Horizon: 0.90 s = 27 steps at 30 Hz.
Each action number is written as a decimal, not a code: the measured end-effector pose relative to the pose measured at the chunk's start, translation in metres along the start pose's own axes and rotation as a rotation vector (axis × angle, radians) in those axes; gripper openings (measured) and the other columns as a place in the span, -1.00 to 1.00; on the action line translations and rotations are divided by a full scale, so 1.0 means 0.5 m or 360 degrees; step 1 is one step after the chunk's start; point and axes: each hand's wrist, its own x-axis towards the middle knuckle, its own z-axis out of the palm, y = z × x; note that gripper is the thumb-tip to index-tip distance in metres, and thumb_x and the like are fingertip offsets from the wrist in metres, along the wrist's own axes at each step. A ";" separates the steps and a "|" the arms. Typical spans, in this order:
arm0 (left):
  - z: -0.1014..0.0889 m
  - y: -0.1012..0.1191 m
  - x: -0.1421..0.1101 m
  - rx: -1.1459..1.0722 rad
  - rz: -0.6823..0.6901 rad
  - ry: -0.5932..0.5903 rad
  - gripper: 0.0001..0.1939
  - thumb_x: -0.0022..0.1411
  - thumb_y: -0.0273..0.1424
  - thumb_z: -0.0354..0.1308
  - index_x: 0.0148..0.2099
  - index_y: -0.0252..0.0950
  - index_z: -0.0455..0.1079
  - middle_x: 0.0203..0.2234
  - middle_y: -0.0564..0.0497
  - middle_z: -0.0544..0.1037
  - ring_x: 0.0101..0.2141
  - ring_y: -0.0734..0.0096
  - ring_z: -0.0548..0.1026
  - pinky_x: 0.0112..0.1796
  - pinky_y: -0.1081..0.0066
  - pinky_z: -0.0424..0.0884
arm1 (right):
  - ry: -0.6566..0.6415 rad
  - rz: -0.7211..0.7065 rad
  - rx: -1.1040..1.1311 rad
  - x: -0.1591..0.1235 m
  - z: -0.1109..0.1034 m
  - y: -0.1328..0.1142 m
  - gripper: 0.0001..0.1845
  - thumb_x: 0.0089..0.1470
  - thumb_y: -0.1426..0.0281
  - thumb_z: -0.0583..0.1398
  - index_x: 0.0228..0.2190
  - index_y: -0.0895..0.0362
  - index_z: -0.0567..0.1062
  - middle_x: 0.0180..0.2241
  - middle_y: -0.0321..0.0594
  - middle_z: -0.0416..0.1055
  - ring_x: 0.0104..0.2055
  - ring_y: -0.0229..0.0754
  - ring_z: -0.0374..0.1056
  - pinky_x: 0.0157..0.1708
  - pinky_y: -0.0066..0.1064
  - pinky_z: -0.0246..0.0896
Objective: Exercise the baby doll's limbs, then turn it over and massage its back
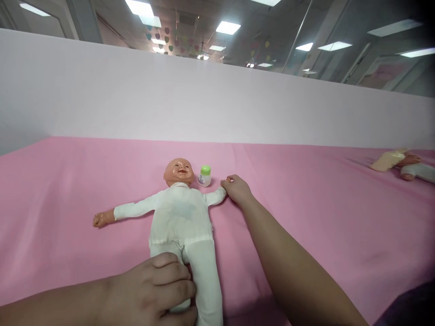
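Note:
A baby doll [181, 213] with a white cloth body lies on its back, its head toward the far wall. My left hand [166, 287] is wrapped around the doll's leg on the left side of the view, hiding much of it. At the end of the doll's arm on the right, my right hand [236, 189] grips the doll's small hand between thumb and fingers. The other doll arm [134, 209] stretches out to the left, its plastic hand resting on the sheet. Beside the doll's head stands a small clear jar [204, 176] with a green lid.
A pink sheet [306, 203] covers the padded surface. Along its far side rises a white wall [217, 104] with glass above. At the right edge lies another doll [404, 164], partly cut off. Dark fabric [411, 308] shows in the bottom right corner.

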 end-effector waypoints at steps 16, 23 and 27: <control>0.030 -0.127 -0.075 0.0292 -0.1547 0.0098 -0.44 0.47 -0.04 0.06 0.33 -0.25 0.36 -0.07 -0.16 0.53 -0.08 -0.02 0.54 -0.07 0.06 0.46 | 0.0203 -0.1140 -0.0638 -0.113 0.077 -0.069 -0.57 0.15 0.35 0.27 0.08 0.04 0.55 0.18 0.02 0.47 0.33 0.30 0.18 0.38 0.27 -0.22; 0.043 -0.118 -0.069 0.0164 -0.1853 0.0018 -0.23 0.45 0.10 -0.02 0.49 -0.26 0.20 0.06 -0.28 0.54 0.08 -0.18 0.48 0.07 -0.07 0.38 | 0.0002 -0.1462 -0.0816 -0.156 0.108 -0.069 -0.71 0.22 0.58 0.13 -0.19 0.12 0.62 -0.14 -0.10 0.60 0.00 0.06 0.35 0.06 -0.09 0.12; 0.060 -0.136 -0.092 0.0106 -0.1846 0.0065 -0.11 0.42 0.16 -0.01 0.55 -0.29 0.06 0.28 -0.32 0.41 0.28 -0.27 0.30 0.22 -0.12 0.26 | 0.0047 -0.1513 -0.0787 -0.150 0.110 -0.064 -0.70 0.19 0.60 0.13 -0.15 0.12 0.60 -0.15 -0.09 0.60 -0.02 0.06 0.34 0.00 -0.11 0.11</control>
